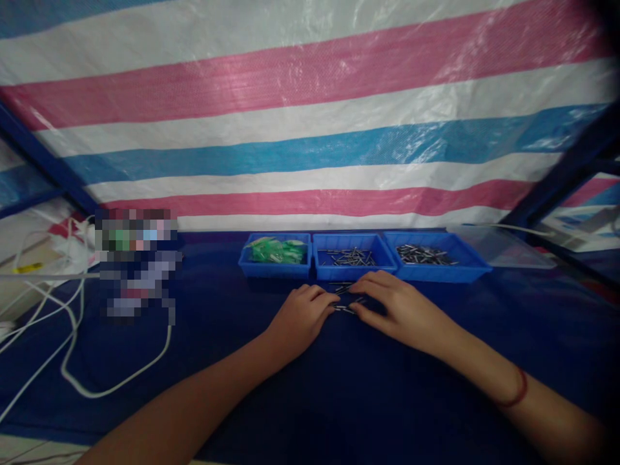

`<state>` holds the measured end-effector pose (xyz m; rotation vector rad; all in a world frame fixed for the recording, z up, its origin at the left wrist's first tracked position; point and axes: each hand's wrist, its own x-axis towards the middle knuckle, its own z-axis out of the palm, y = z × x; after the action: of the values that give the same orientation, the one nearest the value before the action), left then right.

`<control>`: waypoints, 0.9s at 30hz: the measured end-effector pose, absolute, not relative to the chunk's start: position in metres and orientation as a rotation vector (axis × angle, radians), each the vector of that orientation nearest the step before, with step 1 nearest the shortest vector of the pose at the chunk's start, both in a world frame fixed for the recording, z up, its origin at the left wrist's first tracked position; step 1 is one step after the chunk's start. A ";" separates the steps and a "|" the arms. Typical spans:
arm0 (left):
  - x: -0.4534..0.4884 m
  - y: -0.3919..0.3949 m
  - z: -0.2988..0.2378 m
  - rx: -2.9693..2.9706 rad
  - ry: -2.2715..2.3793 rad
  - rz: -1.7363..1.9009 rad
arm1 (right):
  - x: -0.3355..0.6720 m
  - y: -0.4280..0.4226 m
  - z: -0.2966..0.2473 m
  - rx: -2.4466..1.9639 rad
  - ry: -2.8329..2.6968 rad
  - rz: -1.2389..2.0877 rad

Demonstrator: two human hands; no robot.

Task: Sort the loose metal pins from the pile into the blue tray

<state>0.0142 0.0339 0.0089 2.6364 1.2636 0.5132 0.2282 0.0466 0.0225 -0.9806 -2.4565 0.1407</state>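
Observation:
Several slim metal pins lie on the dark blue tabletop between my two hands. My left hand rests at their left side, its fingers curled and pressed together, the fingertips at the pin ends; whether a pin is pinched there I cannot make out. From the right, my right hand reaches over the pins with thumb and fingers apart, the fingertips near or touching them. Just behind stands a blue bin with more slim metal pins. Right of it, another blue bin holds a pile of dark metal pins.
A third blue bin at the left contains green-and-clear plastic packets. White cables run across the table's left side, near a blurred-out patch. A striped plastic sheet hangs behind, and a clear plastic lid lies at back right.

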 end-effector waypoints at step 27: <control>0.016 0.032 0.011 2.323 1.174 0.891 | 0.213 0.039 0.015 -0.864 -2.067 0.444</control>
<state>0.0159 0.0324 0.0108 2.3229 1.1737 0.8913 0.2129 0.0389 0.0149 -0.8643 -2.0666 0.4438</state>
